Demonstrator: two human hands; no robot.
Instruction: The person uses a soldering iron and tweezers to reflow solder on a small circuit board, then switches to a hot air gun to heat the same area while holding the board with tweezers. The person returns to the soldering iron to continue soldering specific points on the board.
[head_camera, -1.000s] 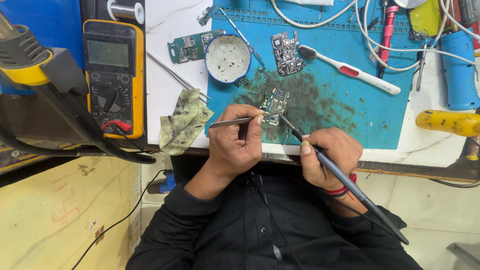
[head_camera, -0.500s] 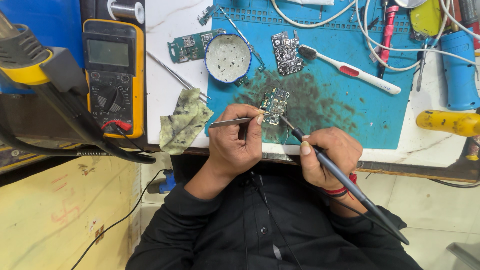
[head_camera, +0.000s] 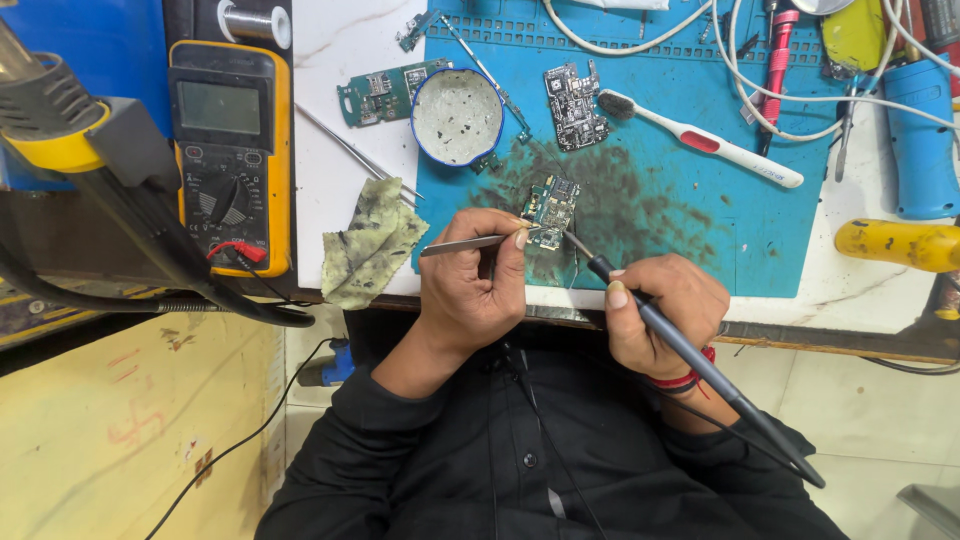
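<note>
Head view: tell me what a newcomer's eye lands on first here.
First, the two hands at the near edge of the blue mat: the left hand pinches tweezers against a small circuit board, and the right hand holds a soldering iron with its tip at the same board. Next, the yellow multimeter at far left, and the white toothbrush lying on the mat beyond the board.

seen from the camera on my head, looking steeply down and close over my chest onto the blue mat (head_camera: 700, 230) filling the upper right of the frame, my two hands at center below.
</note>
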